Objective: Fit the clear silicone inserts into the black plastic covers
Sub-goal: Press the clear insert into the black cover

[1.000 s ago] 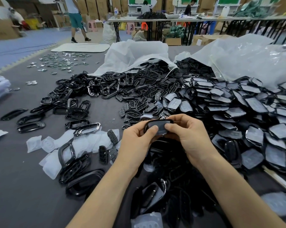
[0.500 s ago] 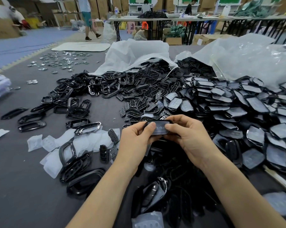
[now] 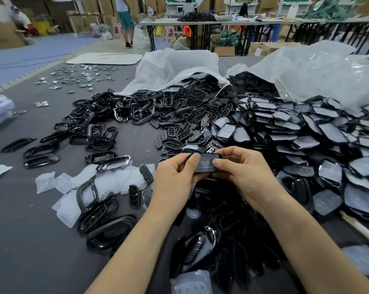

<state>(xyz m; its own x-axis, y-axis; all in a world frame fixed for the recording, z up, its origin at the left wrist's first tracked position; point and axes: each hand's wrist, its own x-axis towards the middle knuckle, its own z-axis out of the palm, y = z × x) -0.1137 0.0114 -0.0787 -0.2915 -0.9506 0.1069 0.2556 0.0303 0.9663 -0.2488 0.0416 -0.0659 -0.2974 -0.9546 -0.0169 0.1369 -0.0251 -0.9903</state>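
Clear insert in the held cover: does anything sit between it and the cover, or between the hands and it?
Nothing visible does. The left hand and right hand grip the black cover directly, thumbs pressing the clear insert onto it. Full seating cannot be told.

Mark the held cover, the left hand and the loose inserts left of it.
held cover (image 3: 206, 165), head view: its middle, between the thumbs.
left hand (image 3: 174, 179), head view: the back of the hand.
loose inserts (image 3: 64, 183), head view: a flat piece at the heap's left end.
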